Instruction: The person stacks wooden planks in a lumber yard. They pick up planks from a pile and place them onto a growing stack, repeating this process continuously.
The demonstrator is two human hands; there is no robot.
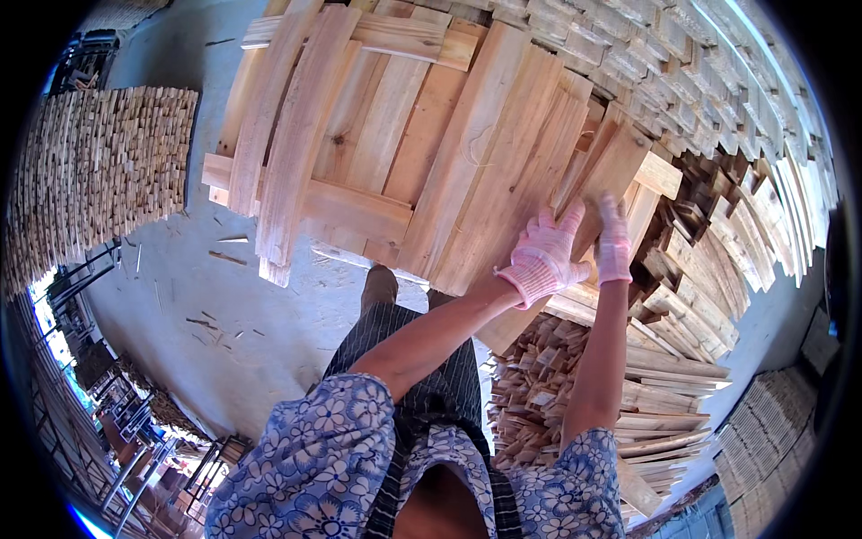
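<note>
My left hand (544, 258), in a pink-and-white knitted glove, rests with fingers spread on a wooden plank (617, 166) lying aslant at the right of a board stack. Beside that plank's right edge is my right hand (614, 244), gloved alike, its fingers stretched out and slightly blurred at the tips. Whether it touches the edge I cannot tell. Left of my hands, wide flat boards (489, 171) lie side by side over crosswise pieces (359, 208). Two long loose planks (301, 148) lie across the stack's left part.
Short wood offcuts (543, 377) are heaped by my right leg, with more split pieces (700, 260) to the right. Tall board stacks (611, 40) stand behind. Another stack (103, 171) is at the left. Wood scraps (227, 258) litter the grey floor (180, 287).
</note>
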